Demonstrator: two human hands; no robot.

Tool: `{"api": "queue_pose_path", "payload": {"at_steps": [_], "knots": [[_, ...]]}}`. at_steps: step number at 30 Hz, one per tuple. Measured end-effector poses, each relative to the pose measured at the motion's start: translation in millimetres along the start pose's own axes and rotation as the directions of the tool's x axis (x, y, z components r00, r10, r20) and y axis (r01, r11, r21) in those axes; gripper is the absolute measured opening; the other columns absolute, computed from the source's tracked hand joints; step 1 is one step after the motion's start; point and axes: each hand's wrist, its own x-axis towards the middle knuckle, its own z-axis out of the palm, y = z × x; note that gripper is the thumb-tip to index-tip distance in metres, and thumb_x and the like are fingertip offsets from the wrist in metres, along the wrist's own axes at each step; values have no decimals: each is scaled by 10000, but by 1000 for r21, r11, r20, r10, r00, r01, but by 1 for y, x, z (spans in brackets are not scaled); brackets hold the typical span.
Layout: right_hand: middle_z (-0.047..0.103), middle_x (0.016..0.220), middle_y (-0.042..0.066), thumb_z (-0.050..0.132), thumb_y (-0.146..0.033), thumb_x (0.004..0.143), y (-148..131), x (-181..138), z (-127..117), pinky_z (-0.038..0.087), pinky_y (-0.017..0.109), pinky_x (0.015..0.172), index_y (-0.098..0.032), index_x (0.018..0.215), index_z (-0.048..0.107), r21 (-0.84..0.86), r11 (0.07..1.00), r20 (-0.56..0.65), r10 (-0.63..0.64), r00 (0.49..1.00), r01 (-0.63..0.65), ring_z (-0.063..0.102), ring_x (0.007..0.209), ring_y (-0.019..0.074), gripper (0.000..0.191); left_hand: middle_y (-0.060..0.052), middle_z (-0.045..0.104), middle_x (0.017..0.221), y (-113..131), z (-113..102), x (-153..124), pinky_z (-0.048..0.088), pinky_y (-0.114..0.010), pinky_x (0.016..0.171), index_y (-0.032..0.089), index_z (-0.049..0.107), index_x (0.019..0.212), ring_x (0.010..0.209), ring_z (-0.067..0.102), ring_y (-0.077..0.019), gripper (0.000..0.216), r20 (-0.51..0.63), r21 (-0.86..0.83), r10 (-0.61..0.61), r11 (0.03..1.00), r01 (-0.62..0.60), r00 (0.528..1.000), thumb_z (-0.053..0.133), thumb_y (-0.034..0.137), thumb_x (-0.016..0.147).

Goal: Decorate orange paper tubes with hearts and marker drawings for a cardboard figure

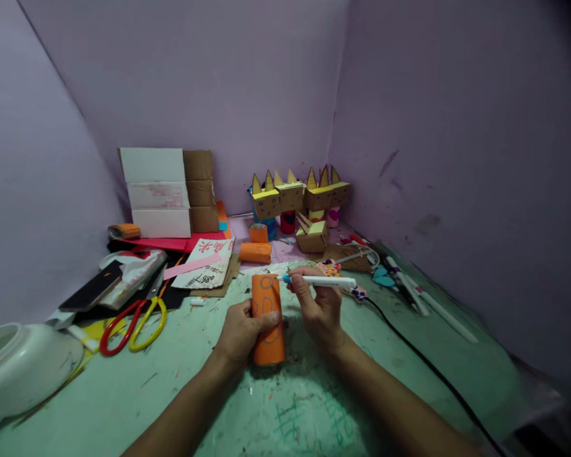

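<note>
An orange paper-covered tube [268, 352] with round outlines drawn down its side stands in the grip of my left hand [240, 330], the thumb lying across its front. My right hand [321, 308] is closed round a white marker [321, 280] with a blue tip. That tip points left and is at the tube's upper right edge, near the top circle; whether it touches I cannot tell. Beyond the tube lie another orange tube [255, 252] on its side and a shorter orange piece [258, 233].
Red-and-yellow-handled scissors [132, 327], a notepad [204, 263] and a white pot [23, 368] are at left. Folded cardboard [157, 190] leans on the wall. Several cardboard animal heads [290, 197] stand at the back. Markers [406, 285] and a black cable [423, 368] lie right.
</note>
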Motion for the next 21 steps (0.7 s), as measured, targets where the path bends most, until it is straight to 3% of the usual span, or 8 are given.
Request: {"api": "queue_pose_path", "payload": {"at_steps": [12,17,21], "knots": [[688,876,52,580,-243,885,2,1,-2,553,363,646,-209,898,662,-84,991,80,-94,992,101,638,676,177,90,-47,664,624,1,1,-2,442,-286,552,97,636,710,573,568,-173,324,-2,18,2,1000,-2,1000,788,264,477],[697,801,44,583,-246,877,-1,0,-2,551,325,578,-217,845,667,-86,990,82,-105,991,112,650,769,207,95,-26,642,614,4,3,-4,433,-267,543,89,639,710,566,544,-151,329,-6,3,7,1000,-7,1000,782,255,464],[704,776,35,595,-251,865,-3,-1,-2,548,335,612,-222,814,675,-98,990,76,-93,993,100,655,799,212,99,-10,622,592,5,4,-4,422,-256,532,92,636,690,549,526,-136,316,-11,-4,5,1000,-5,1000,777,245,452]]}}
